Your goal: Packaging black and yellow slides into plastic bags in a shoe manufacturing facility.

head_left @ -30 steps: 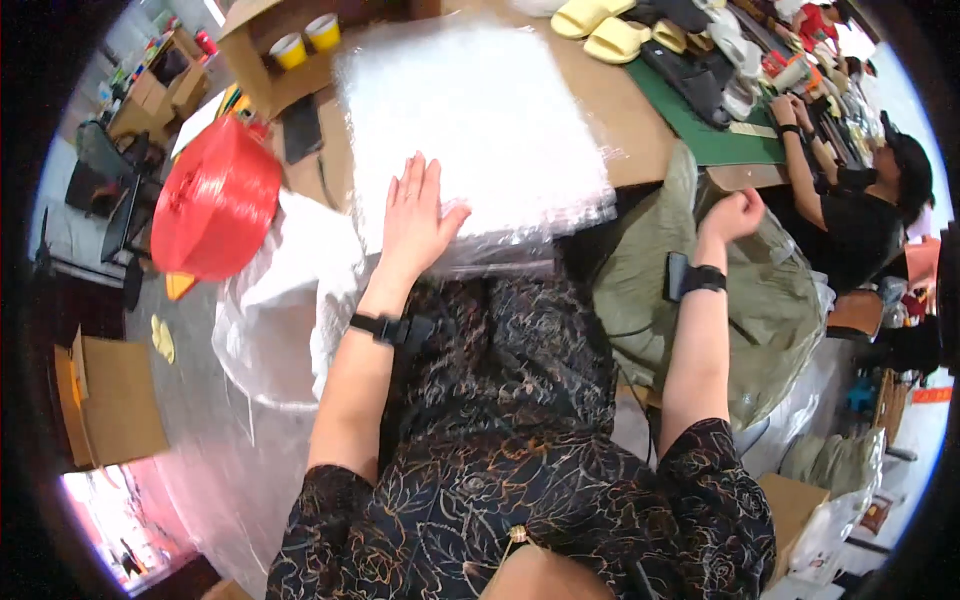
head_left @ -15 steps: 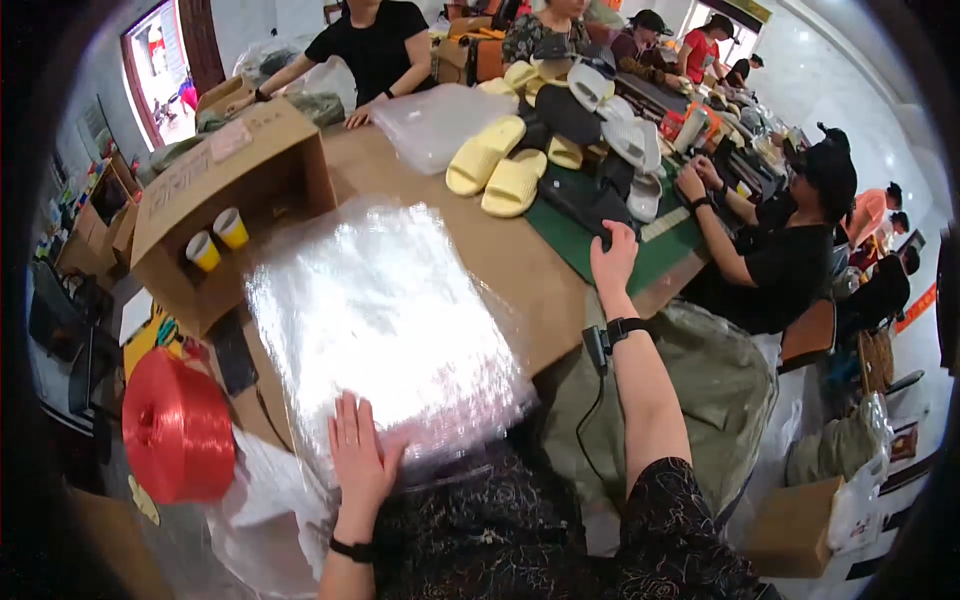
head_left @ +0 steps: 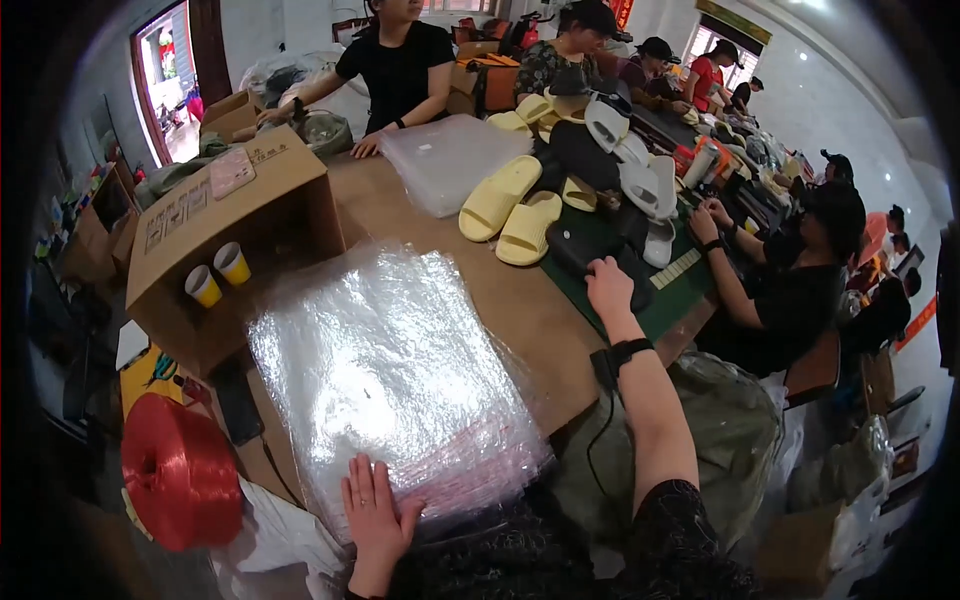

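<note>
Two hands at work: our left hand (head_left: 375,510) lies spread flat on the stack of clear bags (head_left: 390,375) at the desk's (head_left: 530,310) near edge, while our right hand (head_left: 608,285), its grip closing loosely, should settle squarely over the black slipper (head_left: 590,250) before lifting.

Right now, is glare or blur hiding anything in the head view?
Head view: glare whitens the plastic bags under the left hand; the right hand on a black slipper is sharp; fisheye bends the table edge, and the rim is black.
</note>
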Demonstrator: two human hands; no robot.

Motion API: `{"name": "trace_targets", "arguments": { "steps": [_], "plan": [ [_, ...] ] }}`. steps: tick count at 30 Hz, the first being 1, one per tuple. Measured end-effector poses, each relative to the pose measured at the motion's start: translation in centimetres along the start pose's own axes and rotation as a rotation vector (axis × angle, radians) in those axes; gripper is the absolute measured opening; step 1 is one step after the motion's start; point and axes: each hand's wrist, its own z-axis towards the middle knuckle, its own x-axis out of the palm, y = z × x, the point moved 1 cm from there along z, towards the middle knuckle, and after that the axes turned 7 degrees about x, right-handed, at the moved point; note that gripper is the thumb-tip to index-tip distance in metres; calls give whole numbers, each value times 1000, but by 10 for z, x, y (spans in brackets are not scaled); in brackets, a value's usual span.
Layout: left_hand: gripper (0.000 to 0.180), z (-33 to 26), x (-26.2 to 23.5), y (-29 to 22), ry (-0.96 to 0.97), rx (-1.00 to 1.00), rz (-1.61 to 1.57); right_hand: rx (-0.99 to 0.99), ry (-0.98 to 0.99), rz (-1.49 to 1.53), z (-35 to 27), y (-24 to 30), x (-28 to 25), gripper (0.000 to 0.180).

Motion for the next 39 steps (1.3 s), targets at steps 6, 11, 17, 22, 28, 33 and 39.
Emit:
{"name": "trace_targets", "arguments": {
  "steps": [6, 11, 17, 22, 28, 33, 39],
  "plan": [
    [80, -2, 3, 5, -42, 41, 30, -92, 135, 638, -53, 73, -101, 24],
    [78, 0, 0, 2, -34, 24, 12, -186, 349, 926, -71, 133, -114, 25],
    [81, 4, 5, 2, -38, 32, 28, -166, 45, 660, -61, 148, -66, 25],
    [80, 1, 2, 3, -61, 48, 15, -293, 88, 541, -58, 111, -65, 47],
    [79, -6, 3, 7, -52, 48, -2, -128, 481, 217, -72, 61, -87, 81],
    [79, -8, 3, 6, -50, 42, 4, -234, 737, 575, -77, 60, -92, 87],
    [80, 0, 6, 7, -49, 38, -12, -198, 893, 609, -68, 60, -67, 86]
  ]
}}
